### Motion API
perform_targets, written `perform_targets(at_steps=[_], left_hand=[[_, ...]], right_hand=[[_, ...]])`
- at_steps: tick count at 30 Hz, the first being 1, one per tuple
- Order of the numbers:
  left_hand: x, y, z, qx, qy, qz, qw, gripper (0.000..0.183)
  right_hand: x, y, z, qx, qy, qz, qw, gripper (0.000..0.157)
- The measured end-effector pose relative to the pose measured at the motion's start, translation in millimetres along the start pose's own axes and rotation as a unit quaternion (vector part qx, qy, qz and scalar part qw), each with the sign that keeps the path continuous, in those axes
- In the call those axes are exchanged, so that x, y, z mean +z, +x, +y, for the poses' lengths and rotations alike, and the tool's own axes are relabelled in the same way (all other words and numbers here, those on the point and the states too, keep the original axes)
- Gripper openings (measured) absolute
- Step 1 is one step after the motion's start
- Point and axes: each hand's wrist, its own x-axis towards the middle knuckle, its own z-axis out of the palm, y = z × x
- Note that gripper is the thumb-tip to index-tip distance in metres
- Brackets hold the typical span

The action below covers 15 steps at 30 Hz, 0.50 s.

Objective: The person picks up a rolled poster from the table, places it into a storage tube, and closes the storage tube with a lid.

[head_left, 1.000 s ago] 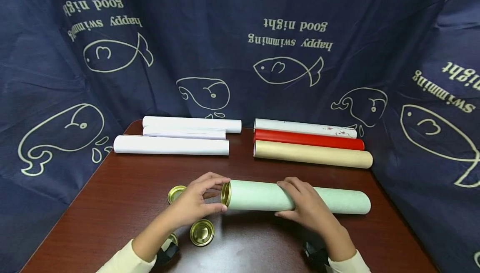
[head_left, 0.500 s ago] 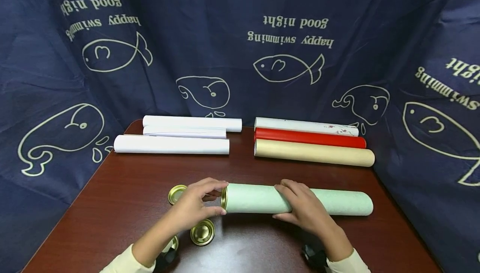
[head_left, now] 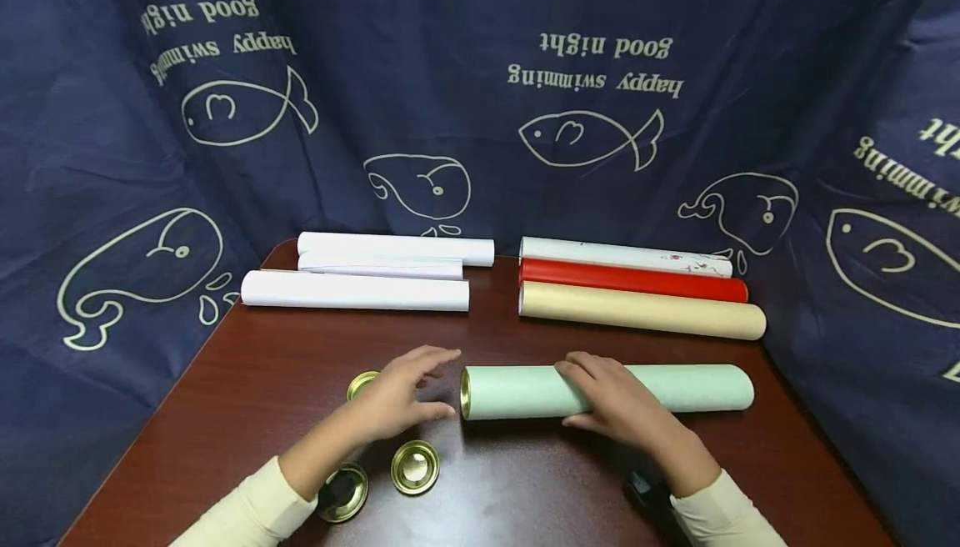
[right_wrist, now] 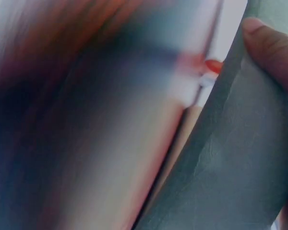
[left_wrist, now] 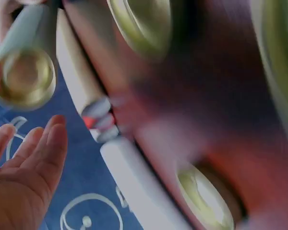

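A pale green paper tube (head_left: 517,391) lies across the front of the table, and my right hand (head_left: 618,401) grips it around the middle. In the right wrist view the thumb (right_wrist: 271,48) presses along the tube's green side. A gold metal cap (left_wrist: 28,79) sits in the tube's left end. Just left of that end, my left hand (head_left: 401,394) is apart from it, fingers relaxed and spread, holding nothing. Loose gold lids lie around the left hand: one lid (head_left: 415,467) in front, another lid (head_left: 345,493) near the left sleeve, and a third lid (head_left: 362,383) partly hidden behind the hand.
At the back left lie several white rolls (head_left: 356,290). To their right, a white patterned tube (head_left: 622,256), a red tube (head_left: 633,279) and a beige tube (head_left: 641,310) lie side by side. A dark blue curtain (head_left: 480,97) hangs around the brown table (head_left: 285,380).
My left hand has let go of the capped end and drawn slightly away, leaving a gap. The right hand keeps its grip on the green tube. The view has shifted a little.
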Motion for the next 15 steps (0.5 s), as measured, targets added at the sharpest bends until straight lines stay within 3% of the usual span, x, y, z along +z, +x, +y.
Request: perform_targets(at_steps=[4,9,12,15], left_hand=[[-30.1,9.0,-22.6,-0.019,0.093,-0.014,0.9954,0.063],[-70.1,12.2,-56.4,-0.07,0.206,-0.047,0.975,0.051],[-88.9,13.3,-73.5,-0.093,0.247,-0.056,0.9629,0.047],[-103.0,18.2,-87.9,-0.105,0.272,-0.042,0.9556,0.045]], right_hand=[[1.9,-2.2,28.2,0.023,-0.004,-0.02,1.0,0.076],[1.9,-0.9,64.1,0.043,-0.006,-0.025,0.999,0.075],[1.2,2.1,82.1,0.046,-0.011,-0.035,0.998,0.075],[0.1,3.2,96.0,0.066,-0.02,-0.053,0.996,0.076]])
